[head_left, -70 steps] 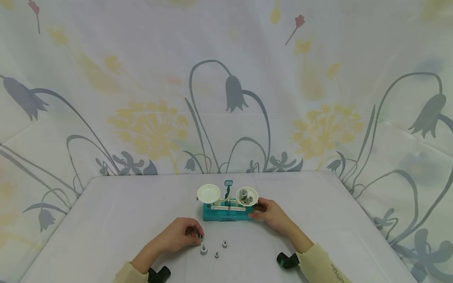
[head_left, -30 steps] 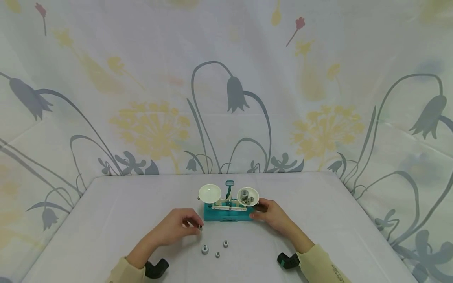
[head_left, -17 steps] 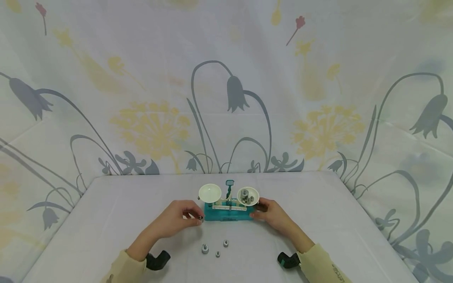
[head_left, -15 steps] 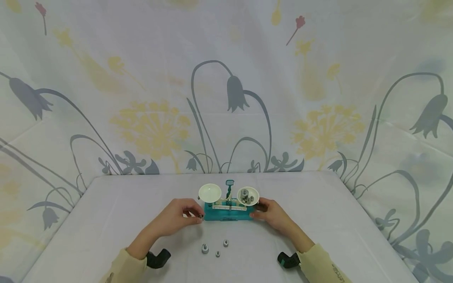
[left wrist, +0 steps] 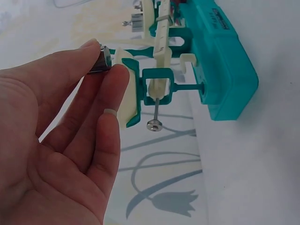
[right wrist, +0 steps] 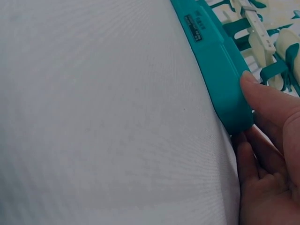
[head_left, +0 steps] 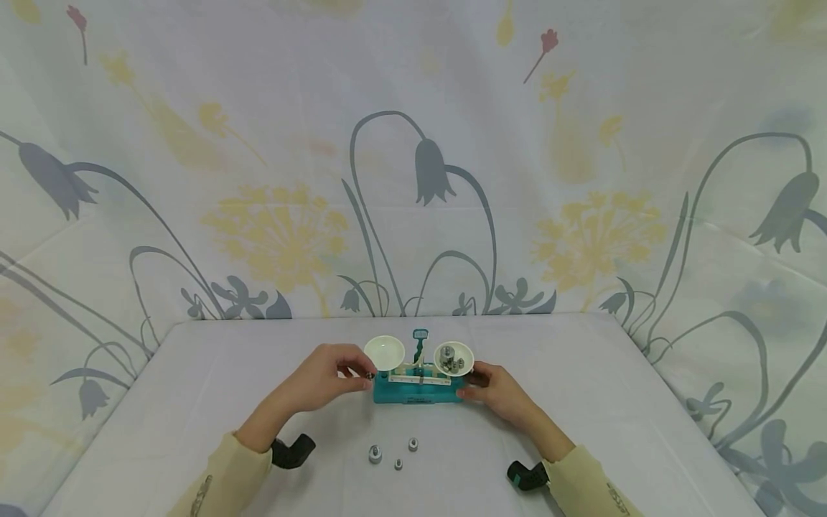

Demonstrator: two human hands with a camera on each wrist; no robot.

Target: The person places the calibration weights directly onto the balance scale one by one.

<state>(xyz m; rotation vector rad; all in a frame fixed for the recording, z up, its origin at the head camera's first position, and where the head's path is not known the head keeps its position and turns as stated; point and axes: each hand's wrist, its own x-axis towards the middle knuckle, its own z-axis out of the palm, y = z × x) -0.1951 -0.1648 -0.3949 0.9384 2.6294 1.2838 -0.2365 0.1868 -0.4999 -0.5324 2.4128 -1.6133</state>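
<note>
A teal pan balance [head_left: 413, 395] stands on the white-covered table. Its left pan [head_left: 384, 353] is bare; several metal weights [head_left: 447, 354] sit in its right pan [head_left: 465, 352]. Between thumb and fingertips, my left hand [head_left: 323, 380] pinches a small cylindrical weight [left wrist: 104, 60], just left of and slightly below the left pan's rim. The left wrist view shows that weight close beside the pan [left wrist: 125, 101]. My right hand [head_left: 502, 395] grips the right end of the base, thumb on its front edge [right wrist: 274, 101] and the other fingers behind and under it, partly hidden.
Three loose weights stand on the table in front of the balance: a larger one [head_left: 375, 454], a medium one [head_left: 413, 445] and a small one [head_left: 398, 465]. Black wrist cameras [head_left: 293, 452] sit by both sleeves. A flower-patterned curtain [head_left: 413, 237] hangs behind the table.
My left hand has lifted the pinched weight from beside the loose weights, up and forward to the left pan's side. My right hand has kept its grip on the balance.
</note>
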